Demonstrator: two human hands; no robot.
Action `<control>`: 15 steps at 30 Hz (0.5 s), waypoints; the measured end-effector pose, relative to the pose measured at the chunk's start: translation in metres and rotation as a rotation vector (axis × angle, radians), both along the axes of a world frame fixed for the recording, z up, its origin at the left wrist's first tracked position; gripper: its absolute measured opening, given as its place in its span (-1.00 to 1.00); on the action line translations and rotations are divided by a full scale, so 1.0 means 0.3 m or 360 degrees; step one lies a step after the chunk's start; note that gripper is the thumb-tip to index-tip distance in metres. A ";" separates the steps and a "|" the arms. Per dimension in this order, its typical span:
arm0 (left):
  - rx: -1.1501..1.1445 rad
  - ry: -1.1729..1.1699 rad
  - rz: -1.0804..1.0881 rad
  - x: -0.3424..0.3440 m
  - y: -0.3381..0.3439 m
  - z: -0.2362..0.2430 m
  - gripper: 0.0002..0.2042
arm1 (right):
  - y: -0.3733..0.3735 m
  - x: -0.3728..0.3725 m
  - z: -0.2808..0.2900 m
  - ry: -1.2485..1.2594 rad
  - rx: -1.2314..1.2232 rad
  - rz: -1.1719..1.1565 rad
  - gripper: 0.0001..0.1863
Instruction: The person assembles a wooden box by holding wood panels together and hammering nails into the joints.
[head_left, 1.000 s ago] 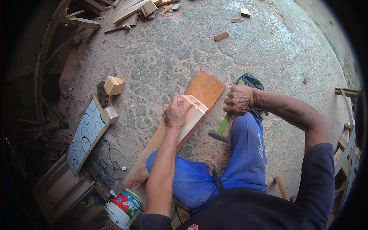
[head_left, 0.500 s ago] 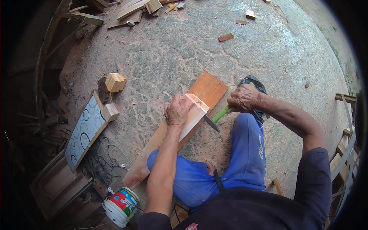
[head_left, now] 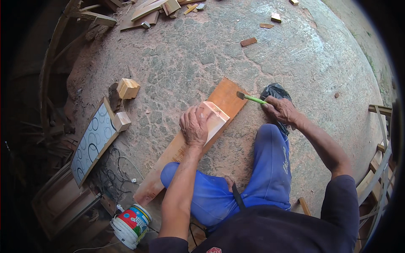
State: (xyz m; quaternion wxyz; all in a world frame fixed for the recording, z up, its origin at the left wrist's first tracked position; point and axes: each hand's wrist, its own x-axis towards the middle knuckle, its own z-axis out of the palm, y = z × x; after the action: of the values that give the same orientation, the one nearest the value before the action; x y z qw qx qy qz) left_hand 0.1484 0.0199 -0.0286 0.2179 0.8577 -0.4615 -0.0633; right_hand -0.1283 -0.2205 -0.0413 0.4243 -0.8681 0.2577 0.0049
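Note:
My left hand (head_left: 194, 126) is wrapped round the left side of a pale wooden block (head_left: 217, 122). This block rests on a long reddish-brown plank (head_left: 230, 98), which slants across the ground by my left knee. In my right hand (head_left: 282, 111) is a green-handled tool (head_left: 254, 99) with a short, dark metal head; its exact kind is hard to tell. The tool's head hangs over the plank's far right part, apart from the block. My right fingers are closed round the handle.
Two small wooden blocks (head_left: 128, 88) (head_left: 122, 121) and a circle-patterned panel (head_left: 93, 142) lie to the left. Tangled cables (head_left: 113, 177) and a colourful bucket (head_left: 134, 223) are near my left arm. A black plastic bag (head_left: 276, 90) lies beyond my right knee. Timber offcuts (head_left: 154, 9) are piled far off.
My right hand has moved slightly away and to the right. The tool's head has swung from the block's near right edge up over the far plank. My left hand keeps its hold.

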 end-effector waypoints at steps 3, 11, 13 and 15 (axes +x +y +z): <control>0.0244 -0.0316 -0.0087 -0.128 0.044 0.028 -0.08 | -0.027 0.082 0.002 -0.0124 0.0107 -0.0131 -0.62; 0.0343 -0.0506 -0.0038 -0.143 0.029 -0.030 0.13 | -0.221 0.583 0.038 0.0032 -0.0233 0.0558 -0.70; 0.0353 -0.0515 -0.0029 -0.144 0.034 -0.026 0.14 | -0.244 0.706 0.106 0.0115 -0.0357 0.0945 -0.70; 0.0370 -0.0542 -0.0029 -0.145 0.036 -0.024 0.15 | -0.250 0.811 0.178 0.0270 -0.0349 0.1355 -0.68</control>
State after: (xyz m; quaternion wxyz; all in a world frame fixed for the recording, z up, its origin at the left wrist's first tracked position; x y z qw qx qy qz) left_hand 0.1049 0.0307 -0.0359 0.0355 0.8711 -0.4890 0.0278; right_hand 0.1150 -0.2954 0.0120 0.2672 -0.9332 -0.0897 0.2229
